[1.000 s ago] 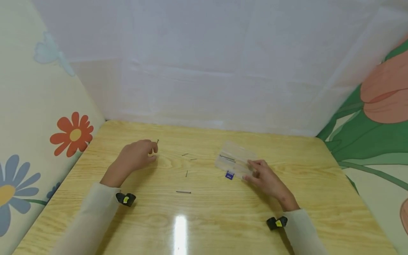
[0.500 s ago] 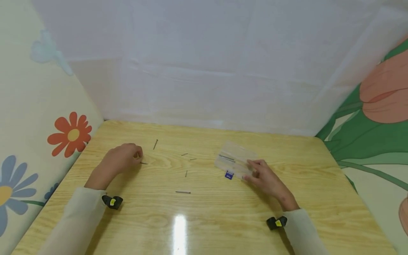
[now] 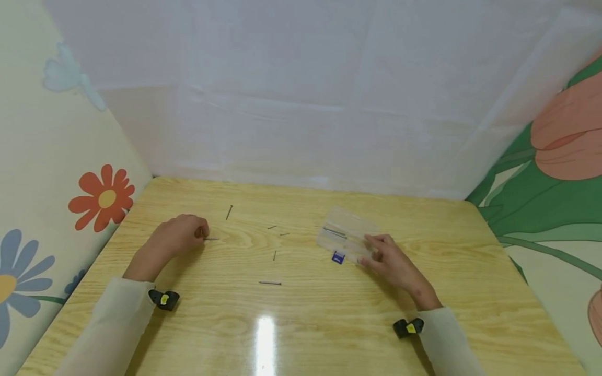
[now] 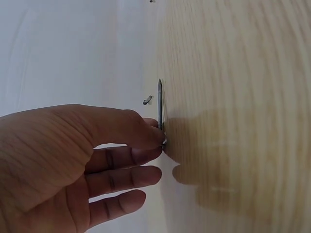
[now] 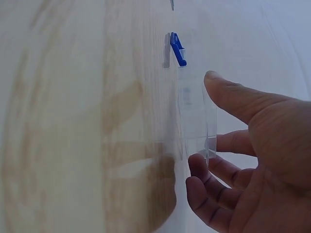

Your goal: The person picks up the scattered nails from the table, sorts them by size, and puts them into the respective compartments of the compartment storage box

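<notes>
My left hand (image 3: 171, 237) is at the left part of the table, thumb and fingertip pinching a grey nail (image 4: 160, 104) near its head end. The nail's pointed end sticks out past the fingers, close over the wood. On the right, my right hand (image 3: 392, 263) holds a clear plastic box (image 3: 359, 227) by its near right corner, thumb on one side and fingers curled on the other. Two long nails (image 3: 335, 233) lie in the box's left part. A blue latch (image 5: 177, 49) projects from the box's front side.
Between the hands lie a long nail (image 3: 270, 283) and several short ones, such as a small nail (image 3: 275, 255). Another long nail (image 3: 229, 212) is farther back, beyond the left hand. A white sheet (image 3: 301, 104) hangs behind the wooden table (image 3: 320, 324).
My left hand has moved left and toward me, away from the farther nail, and now pinches another nail, which has turned slightly. The right hand has stayed at the box.
</notes>
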The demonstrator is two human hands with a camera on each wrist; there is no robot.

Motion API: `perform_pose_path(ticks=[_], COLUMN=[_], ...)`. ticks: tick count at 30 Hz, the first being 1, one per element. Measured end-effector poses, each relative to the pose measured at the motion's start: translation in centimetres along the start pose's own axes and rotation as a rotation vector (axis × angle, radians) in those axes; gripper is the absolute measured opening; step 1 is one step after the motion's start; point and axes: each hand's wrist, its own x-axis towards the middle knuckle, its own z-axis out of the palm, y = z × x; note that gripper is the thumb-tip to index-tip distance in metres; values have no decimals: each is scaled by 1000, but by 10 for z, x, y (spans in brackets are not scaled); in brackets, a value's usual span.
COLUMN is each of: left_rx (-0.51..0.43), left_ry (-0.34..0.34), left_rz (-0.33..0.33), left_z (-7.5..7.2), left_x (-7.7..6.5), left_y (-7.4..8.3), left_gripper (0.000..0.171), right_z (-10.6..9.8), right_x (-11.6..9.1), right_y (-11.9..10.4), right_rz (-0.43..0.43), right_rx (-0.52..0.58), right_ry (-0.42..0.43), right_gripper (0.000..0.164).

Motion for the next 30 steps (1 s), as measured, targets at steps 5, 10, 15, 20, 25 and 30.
perform_pose_path(ticks=[5,10,15,20,25,30], left_rx=[-18,-32,-13,16,17,17], left_ry=[-7,-29,-28,-22,-25,14], left_rz=[11,18,64,101,109,153], left_z=[-1,-1,0,1,1,2], left_x=[-2,-2,-2,-1,-1,2], left_y=[1,0,2,6,9,15], left_gripper=[11,11,13,18,21,23], right_z=[0,0,0,0,-1,-1], right_x=[0,0,-1,-1,0,0], right_y=[0,0,-1,-1,-1,-1], right_rz=[4,2,2,7,16,19], right_rx=[0,5,8,5,13,22], right_ry=[5,4,2,-4,-18,-19], right_gripper=[69,69,69,69,70,70])
